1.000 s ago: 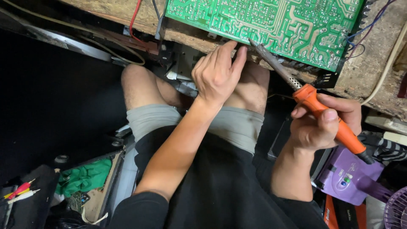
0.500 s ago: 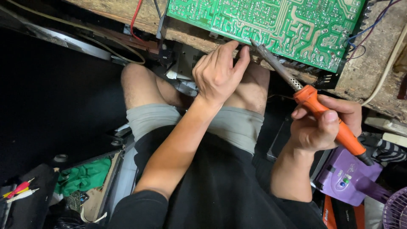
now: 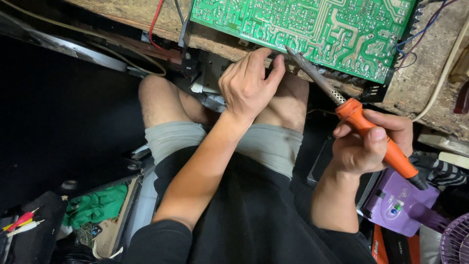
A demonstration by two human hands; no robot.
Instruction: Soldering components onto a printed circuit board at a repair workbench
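Soldering iron point(image 3: 361, 122) tip unmoved at circuit board point(image 3: 312, 29) edge; L hand point(image 3: 246, 85) same.

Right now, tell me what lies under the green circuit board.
The green circuit board rests on a worn wooden bench. The left hand and soldering iron tip meet at its near edge. Whatever is directly beneath is hidden.

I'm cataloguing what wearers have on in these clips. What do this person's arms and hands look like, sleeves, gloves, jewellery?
Both hands are bare: no gloves, rings, watch or wristband show on the left hand or the right hand. Both forearms are uncovered too. A black short sleeve ends near the left elbow, part of a black top. The right arm's sleeve is not clearly visible.
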